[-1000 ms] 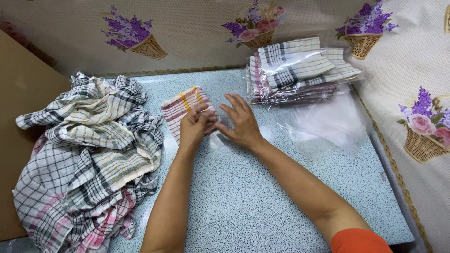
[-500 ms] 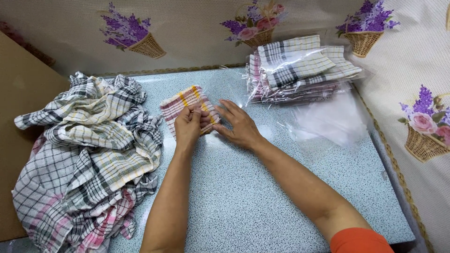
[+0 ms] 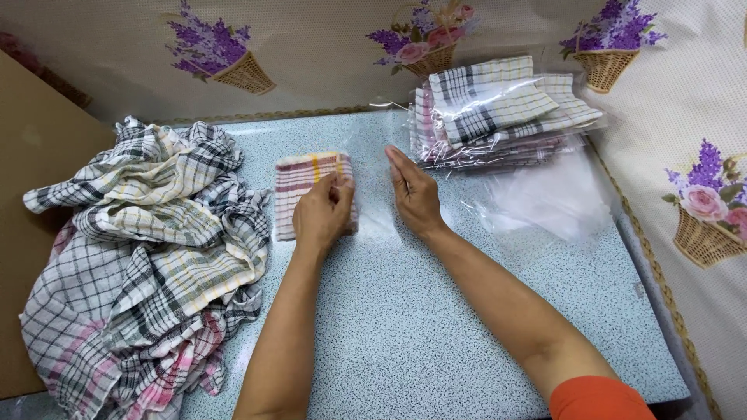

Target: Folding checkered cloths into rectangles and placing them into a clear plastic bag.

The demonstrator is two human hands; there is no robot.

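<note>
While a person is working at a speckled blue-grey table [image 3: 436,327], seen from the head camera looking down, the left hand [image 3: 323,214] is pressing on a small folded cloth [image 3: 299,183], striped in red and white with a yellow band near its top edge. That cloth is lying flat near the table's middle, its right part under the left hand's curled fingers, which are gripping its edge. The right hand [image 3: 415,194] is resting just beside it, to the cloth's right, fingers straight and held together, edge down on what looks like a thin clear plastic bag [image 3: 373,214] lying flat between the two hands; whether it is gripping that film cannot be told.

To the left, a loose heap of checked cloths [image 3: 140,257] is sprawling in soft crumpled folds, woven in black, white, yellow and pink. At the far right corner, a stack of bagged cloths [image 3: 498,113] is sitting in glossy, crinkled wrappers, with a pile of empty clear bags [image 3: 556,198] spreading just in front of it. A beige textured wall covering [image 3: 327,54], printed with baskets of purple and pink flowers, is surrounding the table at the back and right. A brown cardboard panel [image 3: 35,155] is standing at the left edge.
</note>
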